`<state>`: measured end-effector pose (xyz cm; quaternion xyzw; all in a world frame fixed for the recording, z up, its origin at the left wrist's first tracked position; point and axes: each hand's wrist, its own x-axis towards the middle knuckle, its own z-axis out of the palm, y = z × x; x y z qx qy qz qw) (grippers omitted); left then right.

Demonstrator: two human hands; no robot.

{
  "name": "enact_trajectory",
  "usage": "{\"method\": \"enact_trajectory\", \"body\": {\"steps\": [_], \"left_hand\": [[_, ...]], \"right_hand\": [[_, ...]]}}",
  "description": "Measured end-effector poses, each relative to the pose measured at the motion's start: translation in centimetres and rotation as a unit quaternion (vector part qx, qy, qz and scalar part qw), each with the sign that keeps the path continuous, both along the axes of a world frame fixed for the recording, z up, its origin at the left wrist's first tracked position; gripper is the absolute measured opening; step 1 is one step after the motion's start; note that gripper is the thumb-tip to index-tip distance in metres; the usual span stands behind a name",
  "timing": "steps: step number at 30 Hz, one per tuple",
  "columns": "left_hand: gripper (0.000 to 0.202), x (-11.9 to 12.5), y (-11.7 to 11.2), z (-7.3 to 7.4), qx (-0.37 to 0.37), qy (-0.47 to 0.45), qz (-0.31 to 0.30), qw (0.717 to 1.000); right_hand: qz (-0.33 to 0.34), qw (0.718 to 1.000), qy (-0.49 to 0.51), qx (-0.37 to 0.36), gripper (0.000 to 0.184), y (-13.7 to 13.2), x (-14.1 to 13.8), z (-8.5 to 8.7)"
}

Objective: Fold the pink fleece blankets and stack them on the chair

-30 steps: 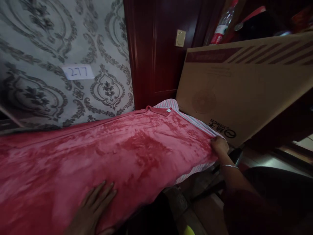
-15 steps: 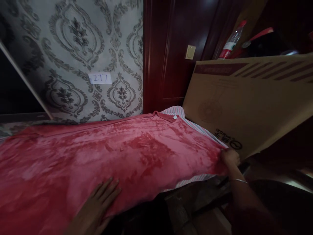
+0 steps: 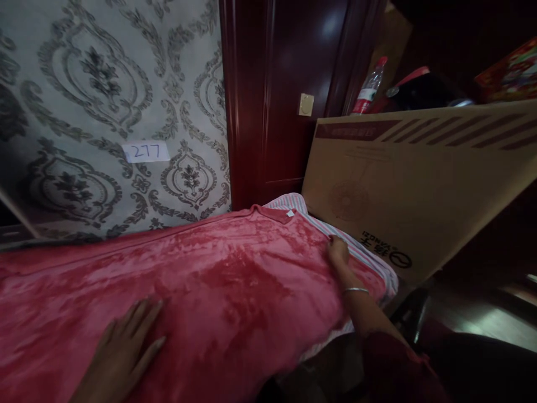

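A red plush blanket [image 3: 235, 280] with a trimmed edge and a small white tag [image 3: 290, 213] is spread over a white, pink and blue striped cloth [image 3: 373, 254]. Palm down on the blanket, my left hand [image 3: 126, 341] lies flat with its fingers stretched out. Farther right, my right hand [image 3: 338, 252] is closed on the blanket near its right side, beside the striped cloth; its fingertips are partly hidden. A silver bangle circles my right wrist.
A large cardboard box [image 3: 419, 184] stands along the right side. Behind it are a bottle with a red cap [image 3: 370, 87] and a dark item. Patterned wallpaper with a paper marked 277 [image 3: 146, 151] and a dark red wood panel [image 3: 268, 101] close off the back.
My right hand has moved left with the blanket's right side, baring more striped cloth. My left hand appears lower and farther left. The view has turned right.
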<state>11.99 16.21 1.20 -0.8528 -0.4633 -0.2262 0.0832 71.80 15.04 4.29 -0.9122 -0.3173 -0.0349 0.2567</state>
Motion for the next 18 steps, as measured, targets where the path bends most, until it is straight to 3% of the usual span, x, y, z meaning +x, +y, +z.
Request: {"method": "enact_trajectory", "body": {"steps": [4, 8, 13, 18], "left_hand": [[0.061, -0.9, 1.4, -3.0, -0.016, 0.071, 0.045, 0.996], [0.06, -2.1, 1.5, -5.2, 0.014, 0.084, 0.026, 0.996], [0.06, -2.9, 1.2, -5.9, 0.034, 0.085, 0.007, 0.996], [0.064, -3.0, 0.5, -5.4, 0.045, 0.092, 0.003, 0.995]], "right_hand": [[0.017, 1.0, 0.014, -0.013, 0.046, 5.1, 0.3, 0.2], [0.007, 0.999, 0.016, -0.036, 0.047, 8.8, 1.3, 0.1], [0.005, 0.998, 0.009, -0.056, 0.04, 12.1, 3.0, -0.5], [-0.017, 0.998, 0.003, -0.052, 0.04, 12.9, 4.9, -1.8]]}}
